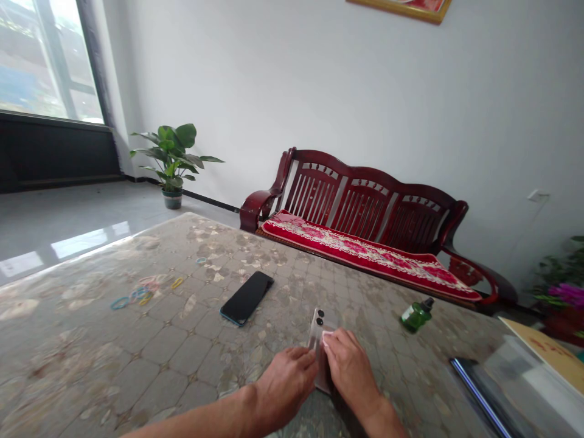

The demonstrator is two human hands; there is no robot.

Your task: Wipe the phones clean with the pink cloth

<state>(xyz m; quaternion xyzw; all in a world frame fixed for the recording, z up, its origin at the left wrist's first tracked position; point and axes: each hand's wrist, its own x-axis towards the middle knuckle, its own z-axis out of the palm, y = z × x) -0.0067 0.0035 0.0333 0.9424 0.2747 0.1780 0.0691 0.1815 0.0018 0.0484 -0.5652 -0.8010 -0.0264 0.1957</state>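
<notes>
A light-coloured phone [329, 318] lies back side up on the table in front of me, its two dark camera lenses at the far end. My left hand [285, 386] grips its left edge with the fingers bent together. Pinched in my right hand [353, 368] is a small white piece of tissue or cloth [325, 335], pressed against the phone's back. The hands cover part of the phone. Farther left, a second phone [247, 298] rests with its black screen up, touched by neither hand.
Several coloured rubber bands [145, 294] lie on the patterned tablecloth [155, 347] at left. To the right are a green bottle [416, 316], a dark blue-edged object [479, 392] and a clear sheet or bag [524, 365]. Beyond the table stand a wooden bench [365, 213] and a potted plant [172, 198].
</notes>
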